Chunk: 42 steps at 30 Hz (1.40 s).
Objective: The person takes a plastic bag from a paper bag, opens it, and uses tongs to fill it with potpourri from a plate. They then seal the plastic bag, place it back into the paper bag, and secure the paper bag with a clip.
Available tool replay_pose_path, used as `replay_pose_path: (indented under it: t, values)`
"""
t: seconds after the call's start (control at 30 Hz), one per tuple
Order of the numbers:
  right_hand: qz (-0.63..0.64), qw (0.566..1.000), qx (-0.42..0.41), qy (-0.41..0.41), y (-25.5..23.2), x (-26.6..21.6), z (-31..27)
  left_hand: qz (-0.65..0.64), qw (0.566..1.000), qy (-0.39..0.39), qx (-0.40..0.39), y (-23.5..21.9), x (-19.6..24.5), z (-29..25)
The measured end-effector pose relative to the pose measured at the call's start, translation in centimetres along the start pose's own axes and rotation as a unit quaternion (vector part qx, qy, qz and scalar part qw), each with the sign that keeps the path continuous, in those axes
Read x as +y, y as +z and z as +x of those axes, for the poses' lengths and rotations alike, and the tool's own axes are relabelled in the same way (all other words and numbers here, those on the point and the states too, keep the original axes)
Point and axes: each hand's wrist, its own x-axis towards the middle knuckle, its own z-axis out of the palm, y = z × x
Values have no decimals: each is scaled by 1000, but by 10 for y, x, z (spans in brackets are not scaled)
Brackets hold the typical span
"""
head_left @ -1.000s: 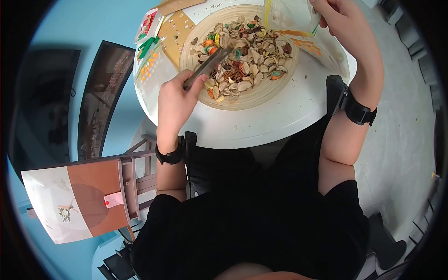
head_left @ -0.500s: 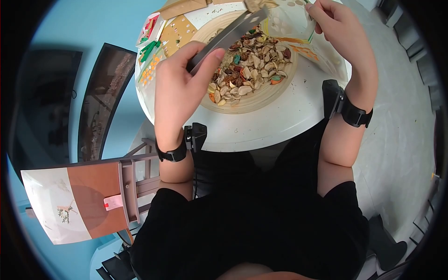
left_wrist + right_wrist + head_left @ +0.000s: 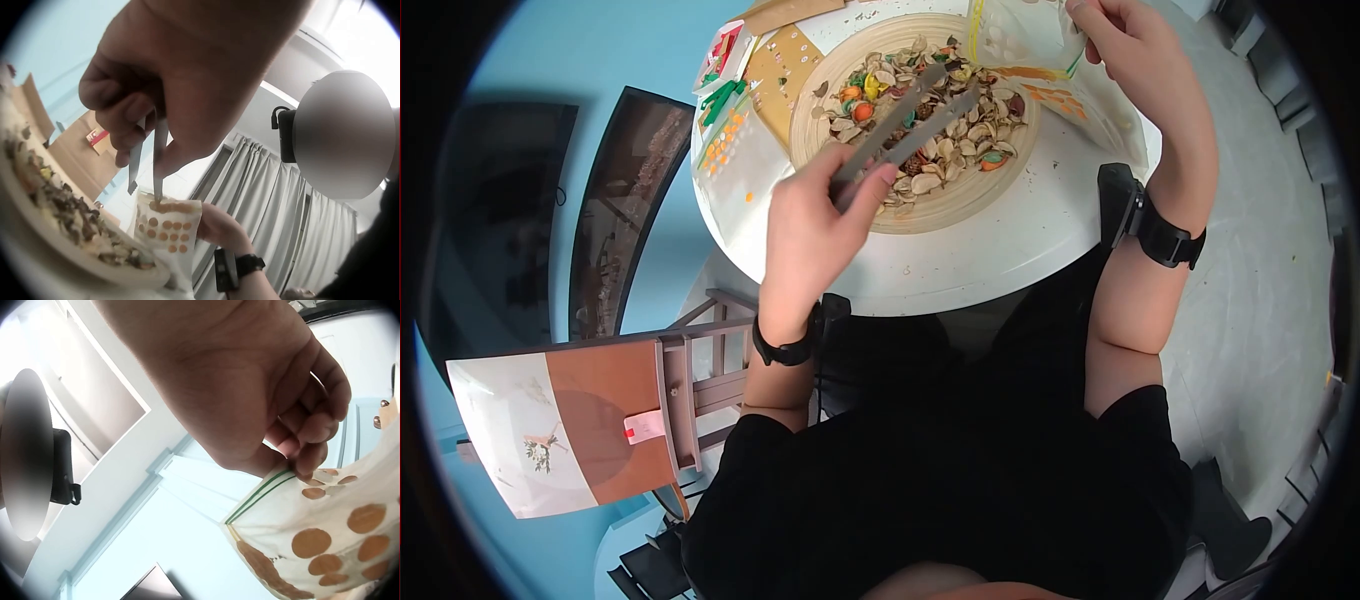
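Observation:
Metal tongs (image 3: 932, 125) are held in my left hand (image 3: 812, 225), between thumb and fingers. Their two arms stand apart over the dried potpourri (image 3: 948, 152), and no piece shows between the tips. The petals, small cones and orange and green bits lie heaped on a round wooden plate (image 3: 945, 213). At the back right, my right hand (image 3: 1138, 42) pinches the zip edge of a clear plastic bag (image 3: 284, 509) with orange dots and a green seal line. The bag's mouth faces the plate's right side.
Left of the plate lie a tan sheet (image 3: 785, 75) with small bits, green ties (image 3: 722, 98), a white box (image 3: 718, 62) with red contents and another dotted bag (image 3: 722, 145). Crumbs dot the white table (image 3: 990, 265). A wooden chair (image 3: 675, 400) stands at left.
My left hand lifted the tongs with petals toward the bag, then came back over the plate; the petals are gone from the tips and the arms have spread. The right hand kept its hold.

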Motion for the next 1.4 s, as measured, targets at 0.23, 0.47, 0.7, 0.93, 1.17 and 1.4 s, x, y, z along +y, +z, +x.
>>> replay_pose_path:
  t: [0.23,0.47,0.7,0.93,1.17,1.4]
  values:
    - [-15,1000,7,-8,0,-3,-5,88,993,5,-81,11,2,-12]
    - [-12,1000,-6,-13,0,6,2,108,993,6,-41,8,-11,-13]
    - [-4,1000,2,-7,0,3,0,83,991,-54,-87,4,-7,-14]
    - [-8,1000,5,-22,-1,-1,-5,111,990,-28,-77,7,-9,-14]
    - [-16,1000,-3,-13,1,2,-1,128,990,-7,-64,10,-12,-15]
    - [-10,1000,-1,-27,-1,-2,-5,52,993,-67,-87,7,-10,-12]
